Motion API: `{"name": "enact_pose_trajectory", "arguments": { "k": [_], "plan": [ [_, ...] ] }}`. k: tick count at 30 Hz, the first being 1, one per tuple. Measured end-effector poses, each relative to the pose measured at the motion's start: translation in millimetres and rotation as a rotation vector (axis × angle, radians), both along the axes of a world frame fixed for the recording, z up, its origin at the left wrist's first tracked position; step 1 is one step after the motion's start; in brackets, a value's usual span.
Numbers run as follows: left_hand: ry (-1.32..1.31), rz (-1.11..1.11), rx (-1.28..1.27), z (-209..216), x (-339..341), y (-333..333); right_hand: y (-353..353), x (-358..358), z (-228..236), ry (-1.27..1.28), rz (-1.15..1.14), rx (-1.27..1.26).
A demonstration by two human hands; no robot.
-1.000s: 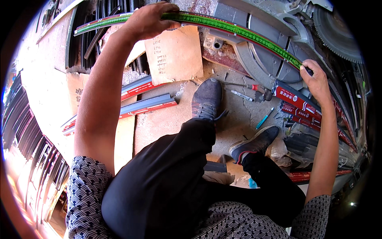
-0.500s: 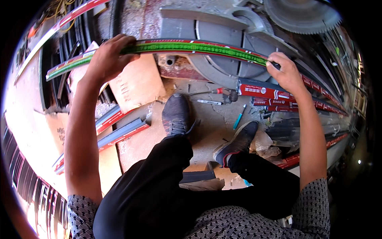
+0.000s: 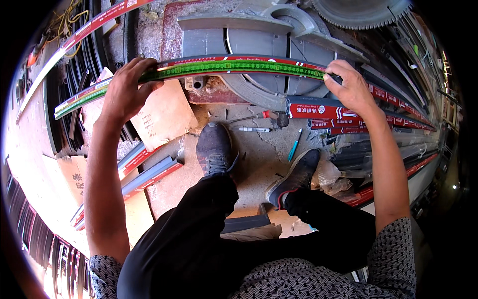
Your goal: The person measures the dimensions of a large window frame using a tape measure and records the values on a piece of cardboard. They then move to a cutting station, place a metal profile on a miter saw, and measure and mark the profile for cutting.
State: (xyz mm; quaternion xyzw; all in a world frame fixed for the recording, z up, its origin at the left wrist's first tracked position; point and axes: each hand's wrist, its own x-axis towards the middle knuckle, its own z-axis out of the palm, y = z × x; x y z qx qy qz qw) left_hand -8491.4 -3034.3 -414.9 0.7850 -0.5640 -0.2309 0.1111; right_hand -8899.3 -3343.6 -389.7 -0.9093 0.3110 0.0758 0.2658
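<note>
A long metal profile (image 3: 191, 61) with red printed film lies across the front of me, crossing over the grey table of a cutting saw (image 3: 254, 42). Stretched along its face is a bright green tape measure (image 3: 249, 67) with dark markings. My left hand (image 3: 127, 89) is closed around the profile and tape, and their left ends stick out past it. At the right end, my right hand (image 3: 351, 85) pinches the profile and tape between thumb and fingers. A small dark piece shows at those fingertips, too little visible to name.
The toothed round saw blade (image 3: 366, 14) is at the top right. Red-filmed profiles (image 3: 318, 109) are stacked at right. On the floor by my shoes lie a teal pen (image 3: 295, 145), a white marker (image 3: 254, 129) and a red-handled tool (image 3: 264, 115). Cardboard (image 3: 162, 117) lies left of them.
The whole view has shifted slightly, with the saw and floor things now farther left. Both hands keep their grip on the profile and tape, which sit a little lower in the picture.
</note>
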Motion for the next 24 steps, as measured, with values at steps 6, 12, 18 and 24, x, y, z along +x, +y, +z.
{"name": "enact_pose_trajectory", "arguments": {
  "k": [6,12,18,24],
  "plan": [
    [0.008,0.022,0.010,-0.7,-2.5,0.0,1.6,-1.5,-1.1,0.020,-0.020,-0.035],
    [0.018,0.018,-0.001,-1.9,-2.3,2.0,1.2,-0.9,-0.5,0.054,-0.025,-0.020],
    [0.036,0.010,-0.027,-3.4,-2.0,0.0,2.7,1.0,3.1,0.106,-0.048,-0.014],
    [0.091,0.017,0.020,3.3,-0.2,-3.2,2.0,1.4,1.3,0.093,-0.028,-0.021]
  ]
}}
